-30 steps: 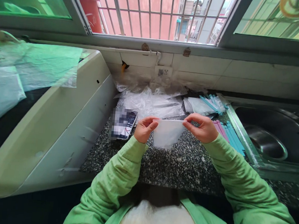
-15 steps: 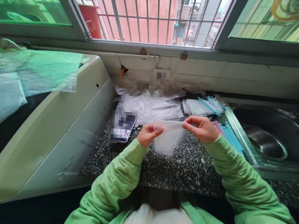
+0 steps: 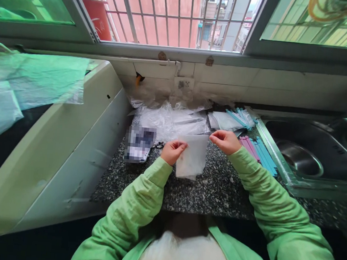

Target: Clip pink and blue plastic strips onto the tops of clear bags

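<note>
A small translucent white plastic bag (image 3: pixel 191 158) hangs flat above the dark speckled countertop (image 3: pixel 216 190). My left hand (image 3: pixel 173 151) is closed on its upper left edge, thumb and finger pinched. By the bag's top right corner is my right hand (image 3: pixel 225 142), thumb and fingertips pressed together. Whether those fingertips still touch the corner I cannot tell. Left of my left hand lies a phone (image 3: pixel 138 145), its screen blurred out. Behind the bag, clear plastic bags (image 3: pixel 171 119) are spread in a crumpled pile.
Pink strips (image 3: pixel 249 148) and blue strips (image 3: pixel 265 156) lie right of my right hand, beside the metal sink (image 3: pixel 290 184). More blue strips (image 3: pixel 238 118) rest on white packets (image 3: pixel 223 121) behind. A large cream-coloured casing (image 3: pixel 77 146) borders the counter at left. A barred window is above.
The bag now hangs straighter and flatter. My right fingertips have shifted from its top edge to just by or past the corner. The view has turned slightly.
</note>
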`<state>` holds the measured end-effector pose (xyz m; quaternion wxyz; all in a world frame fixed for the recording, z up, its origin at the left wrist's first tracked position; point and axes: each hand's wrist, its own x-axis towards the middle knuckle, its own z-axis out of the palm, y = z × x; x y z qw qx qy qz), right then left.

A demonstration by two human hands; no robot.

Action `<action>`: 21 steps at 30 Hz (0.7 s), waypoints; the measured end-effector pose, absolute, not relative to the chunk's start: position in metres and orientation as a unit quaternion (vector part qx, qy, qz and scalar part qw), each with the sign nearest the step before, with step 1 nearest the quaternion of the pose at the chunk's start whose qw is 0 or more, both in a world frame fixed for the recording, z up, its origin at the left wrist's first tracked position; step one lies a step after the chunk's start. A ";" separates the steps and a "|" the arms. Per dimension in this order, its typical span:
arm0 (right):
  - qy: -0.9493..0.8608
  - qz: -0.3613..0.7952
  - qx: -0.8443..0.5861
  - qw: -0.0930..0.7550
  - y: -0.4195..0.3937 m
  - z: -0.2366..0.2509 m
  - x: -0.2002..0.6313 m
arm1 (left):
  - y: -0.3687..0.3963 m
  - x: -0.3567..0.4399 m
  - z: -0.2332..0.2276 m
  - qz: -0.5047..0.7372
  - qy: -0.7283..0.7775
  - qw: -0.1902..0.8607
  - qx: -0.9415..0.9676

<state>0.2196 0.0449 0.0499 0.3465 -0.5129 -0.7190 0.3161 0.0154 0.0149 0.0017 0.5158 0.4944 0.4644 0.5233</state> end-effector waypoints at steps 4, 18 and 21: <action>-0.718 0.251 -0.557 0.334 0.031 0.042 0.239 | 0.018 0.014 -0.007 0.527 0.479 0.400 0.577; -0.537 -0.043 -0.835 0.112 -0.016 0.030 0.393 | 0.018 0.014 -0.007 0.532 0.472 0.360 0.604; -0.537 -0.024 -0.838 0.097 -0.013 0.020 0.401 | 0.017 0.015 -0.005 0.539 0.468 0.377 0.590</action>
